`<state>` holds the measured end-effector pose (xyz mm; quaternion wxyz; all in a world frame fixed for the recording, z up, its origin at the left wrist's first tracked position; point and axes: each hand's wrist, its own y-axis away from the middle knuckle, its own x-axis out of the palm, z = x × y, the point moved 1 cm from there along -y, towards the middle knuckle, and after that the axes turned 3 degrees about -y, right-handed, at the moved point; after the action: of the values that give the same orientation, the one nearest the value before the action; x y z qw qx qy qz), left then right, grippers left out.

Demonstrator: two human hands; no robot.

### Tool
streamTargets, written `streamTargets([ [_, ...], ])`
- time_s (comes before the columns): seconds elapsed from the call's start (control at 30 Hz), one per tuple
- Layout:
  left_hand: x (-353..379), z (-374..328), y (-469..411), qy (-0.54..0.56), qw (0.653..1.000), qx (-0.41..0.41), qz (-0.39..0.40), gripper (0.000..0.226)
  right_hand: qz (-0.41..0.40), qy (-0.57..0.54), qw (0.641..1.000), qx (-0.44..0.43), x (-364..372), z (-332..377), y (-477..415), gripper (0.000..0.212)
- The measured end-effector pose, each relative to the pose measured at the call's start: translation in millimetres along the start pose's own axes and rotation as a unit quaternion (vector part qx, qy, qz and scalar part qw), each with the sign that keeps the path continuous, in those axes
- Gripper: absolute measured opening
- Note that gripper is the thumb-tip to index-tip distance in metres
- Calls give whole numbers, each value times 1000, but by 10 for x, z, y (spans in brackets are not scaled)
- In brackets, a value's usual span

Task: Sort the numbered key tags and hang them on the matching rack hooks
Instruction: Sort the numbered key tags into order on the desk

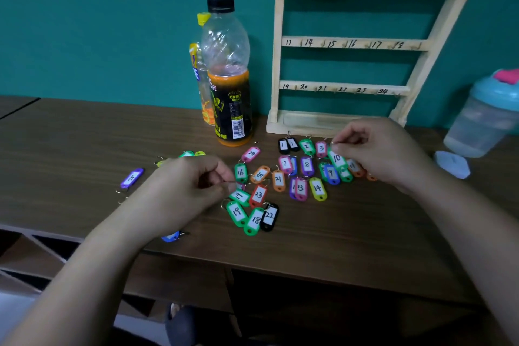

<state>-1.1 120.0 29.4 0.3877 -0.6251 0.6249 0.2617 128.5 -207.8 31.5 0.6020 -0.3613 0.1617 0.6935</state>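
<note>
rack (348, 43) behind tags (306, 165) | bottle (229, 87) left of rack | shaker (483, 118) right

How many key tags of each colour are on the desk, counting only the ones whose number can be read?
green tags: 6
pink tags: 4
orange tags: 3
black tags: 3
purple tags: 2
blue tags: 1
red tags: 1
yellow tags: 1
Total: 21
Partly hidden tags are left out.
</note>
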Motion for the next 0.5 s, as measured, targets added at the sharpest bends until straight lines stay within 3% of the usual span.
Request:
streamTargets([
  [0.5,28,5,-67,-21,1000,-10,4,4,-17,59,998,32,10,-166,69,9],
])
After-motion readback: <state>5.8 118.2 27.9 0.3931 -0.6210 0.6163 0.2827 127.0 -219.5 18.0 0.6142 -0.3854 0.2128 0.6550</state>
